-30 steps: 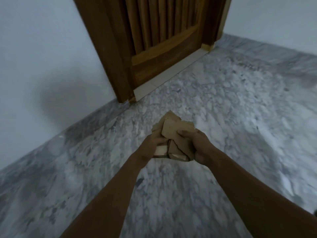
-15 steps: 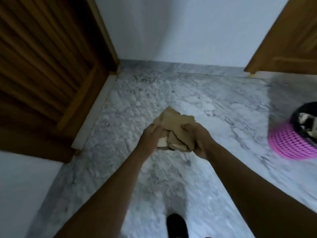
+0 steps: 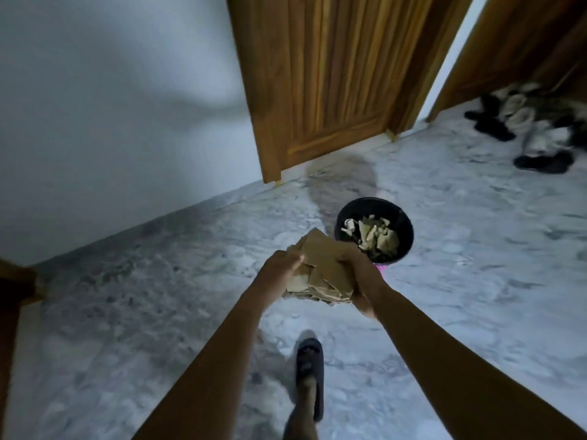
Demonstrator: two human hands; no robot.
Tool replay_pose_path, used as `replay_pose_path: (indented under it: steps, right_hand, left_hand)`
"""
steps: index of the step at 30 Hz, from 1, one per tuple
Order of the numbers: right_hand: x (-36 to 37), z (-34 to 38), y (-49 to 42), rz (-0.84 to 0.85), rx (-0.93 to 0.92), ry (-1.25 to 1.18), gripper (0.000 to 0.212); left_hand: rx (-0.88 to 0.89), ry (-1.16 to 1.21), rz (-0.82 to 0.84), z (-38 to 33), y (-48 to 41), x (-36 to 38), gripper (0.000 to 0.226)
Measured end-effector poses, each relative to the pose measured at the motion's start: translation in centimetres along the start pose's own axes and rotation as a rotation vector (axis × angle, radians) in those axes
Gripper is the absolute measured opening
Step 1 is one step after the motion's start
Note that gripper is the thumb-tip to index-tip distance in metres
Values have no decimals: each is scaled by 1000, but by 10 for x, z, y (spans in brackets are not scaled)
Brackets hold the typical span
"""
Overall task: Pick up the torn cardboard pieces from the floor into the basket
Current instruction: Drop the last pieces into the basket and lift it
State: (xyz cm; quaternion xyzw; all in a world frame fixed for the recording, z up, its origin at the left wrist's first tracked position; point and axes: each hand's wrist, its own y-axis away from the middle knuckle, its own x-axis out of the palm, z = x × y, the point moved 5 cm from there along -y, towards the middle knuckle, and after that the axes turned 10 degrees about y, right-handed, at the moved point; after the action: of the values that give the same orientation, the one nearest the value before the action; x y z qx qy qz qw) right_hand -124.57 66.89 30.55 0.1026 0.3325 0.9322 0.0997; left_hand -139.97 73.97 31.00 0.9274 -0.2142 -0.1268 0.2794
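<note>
Your fingers point(image 3: 293, 260) curl around a stack of torn cardboard pieces point(image 3: 324, 271), left hand point(image 3: 279, 268) gripping one side and right hand point(image 3: 362, 277) the other, holding it above the marble floor point(image 3: 158, 281). Just beyond the stack stands the basket point(image 3: 409, 239), with cardboard scraps point(image 3: 374, 236) inside. A wooden door point(image 3: 327, 74) is behind it.
</note>
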Motion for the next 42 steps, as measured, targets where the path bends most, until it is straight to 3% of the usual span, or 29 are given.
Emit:
replay_pose_path:
  steps: [5, 8, 11, 16, 18, 21, 22, 26, 29, 34, 37, 42]
  right_hand:
    - [-96, 38, -77, -161, 47, -140, 24]
    - [-146, 44, -133, -185, 73, -137, 47]
    - [-198, 22, -195, -284, 158, -231, 31]
    - [-262, 2, -281, -401, 279, -274, 47]
    - [-286, -3, -312, -409, 312, -135, 61]
    - [-333, -18, -346, -457, 360, 289, 38]
    - [-348, -28, -355, -482, 389, 367, 40]
    - [-398, -66, -387, -510, 472, 540, 71]
    - [-418, -99, -416, -456, 536, 513, 79]
    - [-433, -138, -443, -458, 520, 517, 47]
    - [-444, -146, -434, -508, 512, 441, 35]
    - [-476, -137, -350, -580, 515, 109, 28]
  left_hand:
    - [-20, -113, 95, -41, -123, 74, 32]
    - [-47, -156, 106, -45, -200, 111, 37]
    - [-152, -119, 128, -45, -259, 146, 34]
    - [-248, -111, 136, -43, -344, 194, 40]
    - [-276, -151, 145, -38, -379, 208, 54]
    - [-299, -304, 132, -18, -426, 215, 68]
    - [-307, -371, 110, -8, -439, 213, 72]
    - [-317, -473, -105, 42, -482, 201, 60]
    - [-376, -426, -213, 78, -504, 201, 72]
    - [-463, -210, -197, 120, -531, 216, 111]
    - [-515, -206, -213, 116, -531, 219, 104]
    - [-415, -194, -164, 63, -497, 249, 85]
